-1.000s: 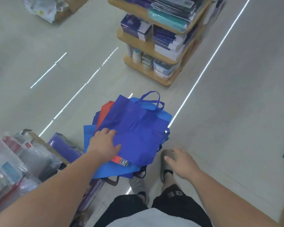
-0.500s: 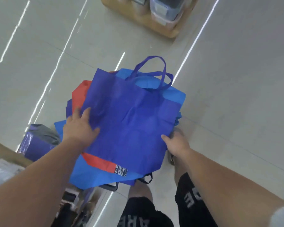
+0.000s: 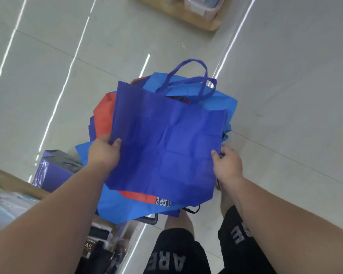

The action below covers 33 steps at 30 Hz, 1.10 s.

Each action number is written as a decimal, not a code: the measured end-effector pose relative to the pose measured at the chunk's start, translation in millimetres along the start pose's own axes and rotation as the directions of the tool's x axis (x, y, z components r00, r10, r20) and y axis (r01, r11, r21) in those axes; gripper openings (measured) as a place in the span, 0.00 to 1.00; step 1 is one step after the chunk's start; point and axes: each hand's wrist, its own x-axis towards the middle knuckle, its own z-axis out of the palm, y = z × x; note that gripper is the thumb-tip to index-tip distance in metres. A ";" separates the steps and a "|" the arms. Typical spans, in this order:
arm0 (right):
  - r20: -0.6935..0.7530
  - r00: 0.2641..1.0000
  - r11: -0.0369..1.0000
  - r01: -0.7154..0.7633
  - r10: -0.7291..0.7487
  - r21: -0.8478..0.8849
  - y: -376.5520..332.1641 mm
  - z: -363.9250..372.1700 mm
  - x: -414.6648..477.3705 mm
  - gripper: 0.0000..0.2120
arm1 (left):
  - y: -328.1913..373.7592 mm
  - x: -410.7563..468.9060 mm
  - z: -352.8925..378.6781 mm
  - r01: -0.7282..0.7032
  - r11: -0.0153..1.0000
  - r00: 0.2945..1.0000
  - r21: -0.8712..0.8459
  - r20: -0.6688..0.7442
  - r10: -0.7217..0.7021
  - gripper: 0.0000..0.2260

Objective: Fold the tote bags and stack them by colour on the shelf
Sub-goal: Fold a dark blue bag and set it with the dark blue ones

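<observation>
A dark blue tote bag [image 3: 166, 141] lies spread flat on top of a pile, its handles [image 3: 188, 80] pointing away from me. My left hand [image 3: 104, 153] grips its left edge, thumb on top. At the right edge my right hand [image 3: 227, 165] pinches the fabric. Under it lie a red tote bag [image 3: 104, 115] and a light blue tote bag [image 3: 222, 95], whose edges stick out on the left, far side and near side.
A wooden shelf base [image 3: 186, 14] with clear boxes stands far ahead on the tiled floor. A purple packet [image 3: 50, 175] and a cardboard box of wrapped goods [image 3: 6, 198] sit at my left. My legs in black shorts [image 3: 176, 254] are below.
My left hand went from lying flat on the dark blue bag to gripping its left edge. My right hand came up and took its right edge. The view tilted down.
</observation>
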 end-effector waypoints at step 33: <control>0.526 0.353 0.615 0.620 -0.774 0.488 -241.8 -319.8 -215.7 0.13 | -8.7 -490.3 -184.6 -0.222 0.419 0.721 -0.881 -0.437 -0.538 0.14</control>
